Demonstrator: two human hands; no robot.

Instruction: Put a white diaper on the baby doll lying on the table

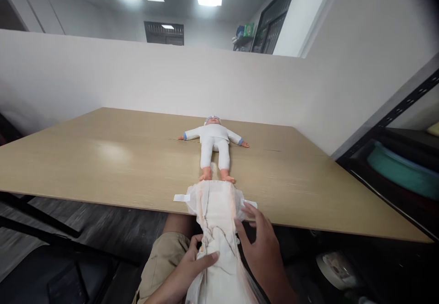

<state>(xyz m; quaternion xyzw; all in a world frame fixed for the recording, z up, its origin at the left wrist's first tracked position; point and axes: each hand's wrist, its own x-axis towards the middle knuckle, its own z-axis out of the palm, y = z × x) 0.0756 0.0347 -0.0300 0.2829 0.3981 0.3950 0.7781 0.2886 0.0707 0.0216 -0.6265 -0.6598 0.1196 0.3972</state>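
Note:
An unfolded white disposable diaper point(219, 212) runs from the table's front edge down toward my lap, its far end lying on the tabletop with side tabs spread. My left hand point(192, 265) grips its left side, thumb on top and fingers curled beneath. Beside the right edge is my right hand point(260, 244), thumb and fingers apart, fingertips at the right tab point(249, 203). Just beyond the diaper, a baby doll point(214, 141) in white clothes lies on its back, arms out and feet toward me.
The wooden table point(103, 157) stands against a low white wall point(154, 75) with glass above. To the right is a black shelf rack point(387, 121) holding a teal item point(401, 167). A dark chair point(51, 272) sits at lower left, and a white rounded object point(338, 269) is under the table.

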